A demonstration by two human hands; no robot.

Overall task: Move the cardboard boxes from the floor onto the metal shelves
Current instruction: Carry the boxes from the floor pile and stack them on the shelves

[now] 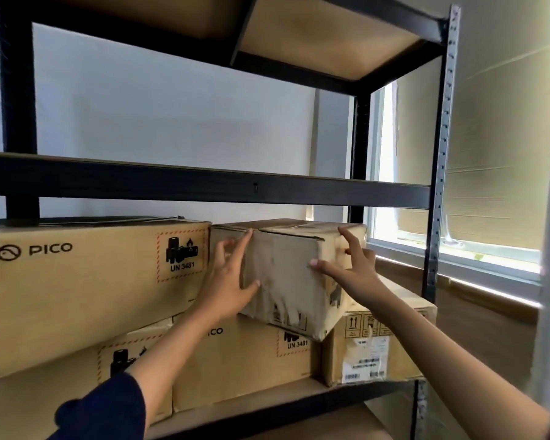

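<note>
A worn, taped cardboard box [286, 274] sits tilted on top of two lower boxes on the black metal shelf [204, 190]. My left hand [227, 277] lies flat against the box's left front face, fingers spread. My right hand [351, 265] presses on its right front corner, fingers apart, with a finger on the top edge. Neither hand wraps around the box. To its left stands a large PICO box [77, 290], touching it. Under it are another PICO box [242, 363] and a smaller labelled box [372, 350].
The shelf level above the boxes shows only white wall behind it. An upright post [438, 185] marks the shelf's right end. A window [458, 242] with a blind is at the right. A lower shelf board [267, 404] runs under the boxes.
</note>
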